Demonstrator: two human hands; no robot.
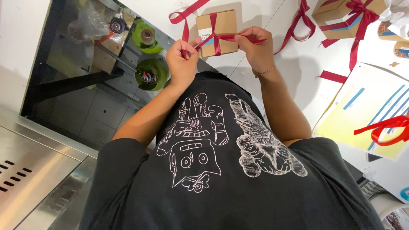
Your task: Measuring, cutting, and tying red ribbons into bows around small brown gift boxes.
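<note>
A small brown cardboard box point(224, 24) lies on the white table point(298, 59), crossed by a dark red ribbon point(216, 39). My left hand point(181, 59) pinches one ribbon end at the box's near left corner. My right hand point(255, 47), with a thin bracelet on its wrist, pinches the other end at the near right edge. Both ends are pulled taut across the box's near side. A long tail of the ribbon point(183, 15) loops away past the box to the left. My black printed T-shirt fills the lower frame.
A second brown box point(330, 12) tied with red ribbon sits at the top right, with loose ribbon lengths point(298, 25) beside it. Yellow and white paper sheets point(366, 106) and a red ribbon loop point(390, 127) lie at the right. Green round objects point(150, 73) sit on the floor at left, near a steel surface point(34, 170).
</note>
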